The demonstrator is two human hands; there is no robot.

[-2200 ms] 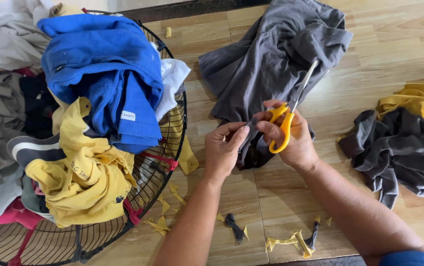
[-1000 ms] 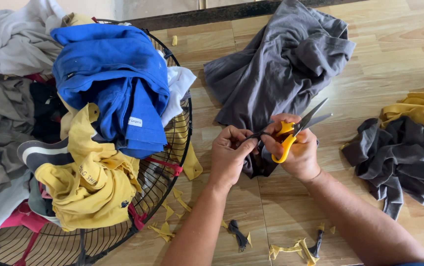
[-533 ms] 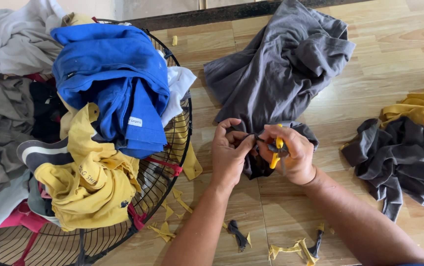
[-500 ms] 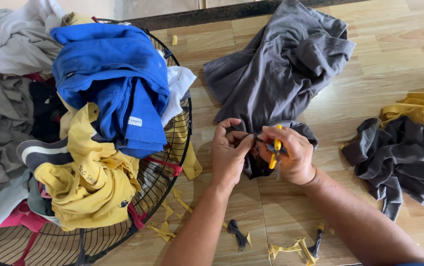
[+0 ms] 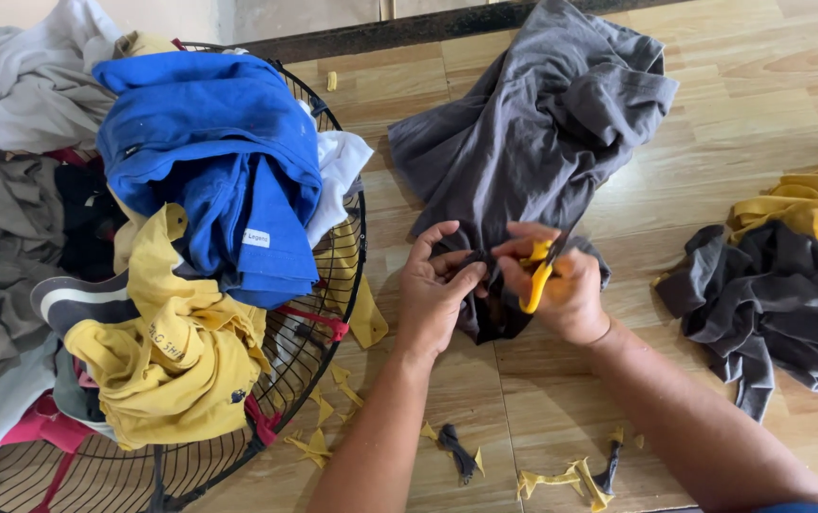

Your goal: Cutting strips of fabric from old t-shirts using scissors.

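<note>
Dark grey soft cotton garment lies crumpled on wooden floor, its lower edge bunched between both hands.
Left hand fingers pinch the hem; right hand is closed round yellow-handled scissors. Cloth looks light, limp, non-slip — prob. best held taut right by the cut.

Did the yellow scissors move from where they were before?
Yes. The scissors earlier stuck up over the gray shirt; now they sit lower, tucked inside the right hand.
</note>
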